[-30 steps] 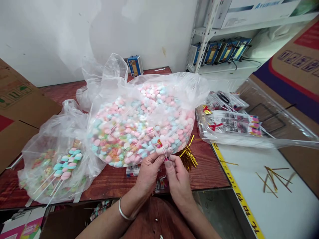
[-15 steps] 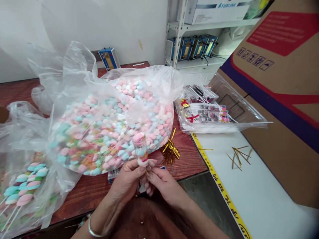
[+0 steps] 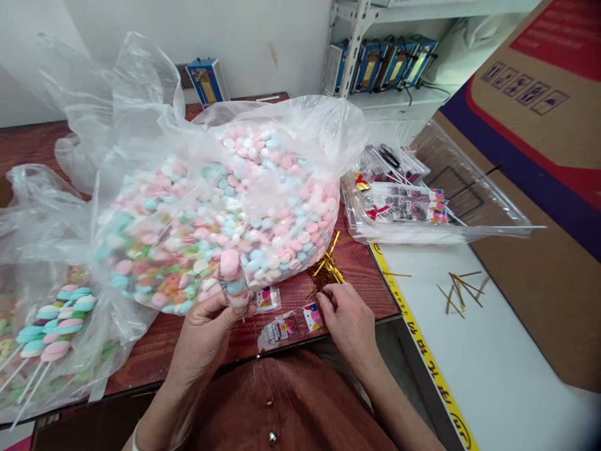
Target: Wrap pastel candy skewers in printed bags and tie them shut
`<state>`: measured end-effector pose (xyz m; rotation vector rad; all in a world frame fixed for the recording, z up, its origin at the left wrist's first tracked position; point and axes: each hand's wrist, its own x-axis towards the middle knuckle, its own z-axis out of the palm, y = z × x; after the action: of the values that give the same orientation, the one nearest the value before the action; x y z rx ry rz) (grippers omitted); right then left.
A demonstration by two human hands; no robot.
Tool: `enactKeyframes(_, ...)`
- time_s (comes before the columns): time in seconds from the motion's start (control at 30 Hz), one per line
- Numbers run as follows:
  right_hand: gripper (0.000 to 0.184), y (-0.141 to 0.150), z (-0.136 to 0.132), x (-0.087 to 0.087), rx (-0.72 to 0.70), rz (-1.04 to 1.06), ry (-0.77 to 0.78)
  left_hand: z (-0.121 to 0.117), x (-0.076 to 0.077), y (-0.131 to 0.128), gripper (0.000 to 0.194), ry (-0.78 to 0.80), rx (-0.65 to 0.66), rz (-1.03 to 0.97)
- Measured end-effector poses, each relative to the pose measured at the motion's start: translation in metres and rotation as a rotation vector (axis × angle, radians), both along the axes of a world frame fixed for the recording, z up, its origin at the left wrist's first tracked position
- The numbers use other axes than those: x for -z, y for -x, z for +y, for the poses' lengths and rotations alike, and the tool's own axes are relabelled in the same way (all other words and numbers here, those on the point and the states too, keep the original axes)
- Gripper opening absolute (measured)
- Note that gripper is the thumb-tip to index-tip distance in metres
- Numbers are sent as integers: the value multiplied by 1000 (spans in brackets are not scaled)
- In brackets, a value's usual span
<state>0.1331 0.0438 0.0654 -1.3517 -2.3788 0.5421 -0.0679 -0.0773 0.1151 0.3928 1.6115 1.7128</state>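
Observation:
In my left hand (image 3: 206,329) is a marshmallow stick (image 3: 233,282) in a clear printed wrapper, held upright with a pink marshmallow on top and blue and white ones below. My fingers close around the wrapper's lower end. My right hand (image 3: 350,322) is at a small pile of gold twist ties (image 3: 328,269) on the red-brown table, its fingers bent and pinching at the near edge of the pile. Between the hands lie flat clear printed wrappers (image 3: 286,327). Beyond them rests a big clear bag of pastel marshmallows (image 3: 263,207).
Finished-looking marshmallow sticks (image 3: 61,319) lie on another clear bag at left. A clear plastic tray (image 3: 413,235) holds packed wrappers and black scissors (image 3: 389,156). Loose gold ties (image 3: 460,291) lie on the white surface at right, beside a large cardboard box (image 3: 516,300).
My right hand has left the stick's lower end and moved right to the gold ties. My left hand has moved left with the wrapped stick. The view has tilted downward.

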Motion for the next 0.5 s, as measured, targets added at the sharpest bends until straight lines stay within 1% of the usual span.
enactKeyframes(0.1, 17, 12, -2, 6, 46, -143, -84, -4, 5, 1, 23, 11, 16, 3)
enactKeyframes(0.17, 15, 18, 0, 11, 57, -181, -106, -6, 7, 1, 24, 15, 21, -7)
enactKeyframes(0.3, 19, 21, 2, 13, 59, -153, -115, -7, 8, 1, 23, 14, 33, -25)
enactKeyframes(0.5, 20, 11, 2, 6, 37, -32, -130, -5, 6, -2, 27, 52, 12, -98)
